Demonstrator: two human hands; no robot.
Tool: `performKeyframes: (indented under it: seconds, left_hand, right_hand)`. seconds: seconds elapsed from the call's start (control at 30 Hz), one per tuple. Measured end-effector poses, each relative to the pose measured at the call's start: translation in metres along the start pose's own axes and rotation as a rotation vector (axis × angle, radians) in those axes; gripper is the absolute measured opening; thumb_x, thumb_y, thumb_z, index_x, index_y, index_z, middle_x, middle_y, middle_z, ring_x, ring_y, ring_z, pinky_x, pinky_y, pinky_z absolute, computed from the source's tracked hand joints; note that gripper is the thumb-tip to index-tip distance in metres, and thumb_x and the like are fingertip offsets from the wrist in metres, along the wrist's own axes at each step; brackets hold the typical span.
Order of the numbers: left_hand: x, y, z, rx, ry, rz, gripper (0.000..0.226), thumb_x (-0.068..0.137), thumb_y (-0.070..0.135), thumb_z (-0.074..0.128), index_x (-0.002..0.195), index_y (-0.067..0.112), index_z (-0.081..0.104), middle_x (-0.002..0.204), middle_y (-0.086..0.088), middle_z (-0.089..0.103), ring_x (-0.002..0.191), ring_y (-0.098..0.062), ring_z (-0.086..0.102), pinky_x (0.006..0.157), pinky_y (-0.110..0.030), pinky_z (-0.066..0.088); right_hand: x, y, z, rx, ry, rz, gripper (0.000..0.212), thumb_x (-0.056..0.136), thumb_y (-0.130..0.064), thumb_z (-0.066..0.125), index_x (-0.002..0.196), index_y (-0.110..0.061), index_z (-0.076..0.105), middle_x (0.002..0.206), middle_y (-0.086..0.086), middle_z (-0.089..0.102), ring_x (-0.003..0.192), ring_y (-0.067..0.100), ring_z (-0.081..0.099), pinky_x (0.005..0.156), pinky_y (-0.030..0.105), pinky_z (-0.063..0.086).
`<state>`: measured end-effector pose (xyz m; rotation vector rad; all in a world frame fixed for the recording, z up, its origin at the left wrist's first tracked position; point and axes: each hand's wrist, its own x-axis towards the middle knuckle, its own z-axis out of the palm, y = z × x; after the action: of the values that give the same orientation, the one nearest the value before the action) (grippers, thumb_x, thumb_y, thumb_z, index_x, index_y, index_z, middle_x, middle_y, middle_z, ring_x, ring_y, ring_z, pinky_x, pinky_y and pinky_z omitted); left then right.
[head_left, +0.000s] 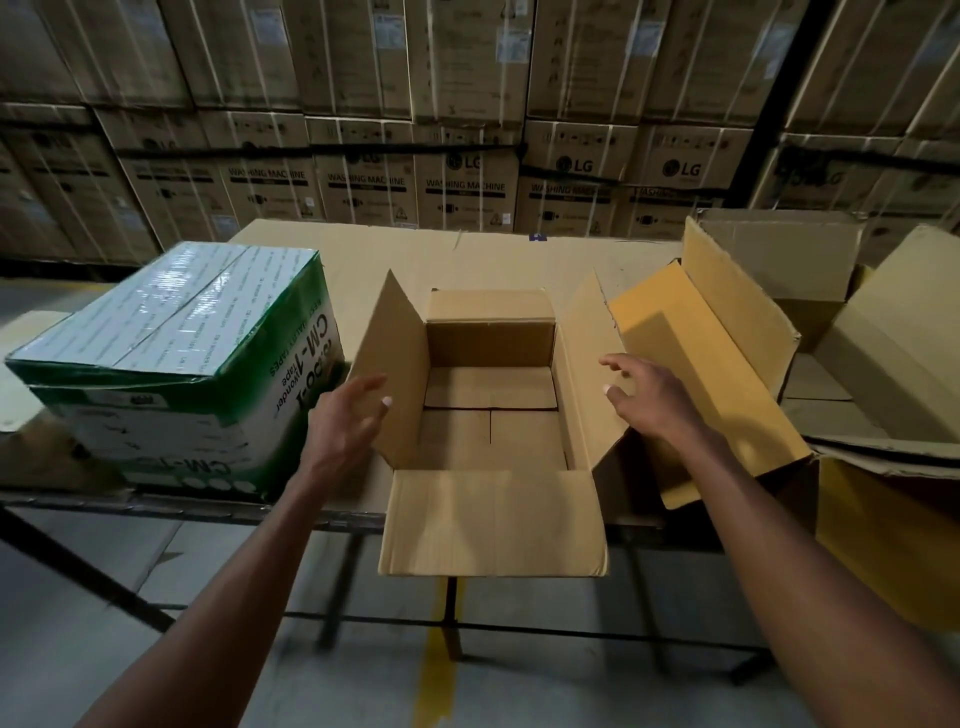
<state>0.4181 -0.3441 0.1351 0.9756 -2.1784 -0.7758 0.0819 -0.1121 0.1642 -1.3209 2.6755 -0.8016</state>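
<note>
Flanking the open cardboard box (491, 431), we hold our left hand (348, 415) by its left flap and our right hand (649, 400) by its right flap, fingers loosely spread and gripping nothing. The box sits mid-desk (493, 260), between a green tape carton (171, 353) and another opened box (701, 353).

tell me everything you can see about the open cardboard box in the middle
The open box is plain brown corrugated cardboard, standing upright at the near edge of the cardboard-covered table. All four top flaps are open: the side flaps stand up and lean outward, the far flap folds back, and the near flap juts out past the table edge. Inside it is empty, and the seams of the closed bottom flaps show. The left hand is at its left flap and the right hand is by its right flap; whether either touches it is unclear.
</note>
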Motion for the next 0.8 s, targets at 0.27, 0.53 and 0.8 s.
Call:
performKeyframes:
  seconds: [0.27,0.53,0.8]
  left_hand:
    - [0.059,0.011,-0.002,0.215,-0.229,0.07,0.038,0.098,0.04,0.062,0.129,0.017,0.067,0.125,-0.005,0.071,0.106,-0.014,0.068,0.091,-0.037,0.058]
    - [0.112,0.014,0.01,0.318,-0.339,0.077,0.03,0.097,0.039,0.064,0.119,0.018,0.072,0.11,-0.003,0.074,0.093,-0.015,0.069,0.082,-0.037,0.061]
    - [0.155,0.004,0.019,0.406,-0.421,0.085,0.028,0.099,0.037,0.062,0.116,0.017,0.073,0.099,-0.001,0.073,0.086,-0.015,0.068,0.074,-0.033,0.058]
  right_hand:
    - [0.047,0.002,0.001,-0.015,-0.163,0.037,0.044,0.1,-0.026,0.066,0.143,-0.033,0.058,0.141,-0.002,0.062,0.126,0.02,0.06,0.093,0.035,0.051]
    - [0.08,-0.007,0.017,-0.025,-0.219,0.048,0.04,0.101,-0.028,0.065,0.141,-0.031,0.06,0.133,-0.002,0.066,0.111,0.018,0.062,0.082,0.032,0.051]
    - [0.117,-0.016,0.018,-0.049,-0.2,0.097,0.031,0.101,-0.03,0.065,0.132,-0.029,0.068,0.126,0.0,0.069,0.098,0.02,0.065,0.078,0.037,0.06]
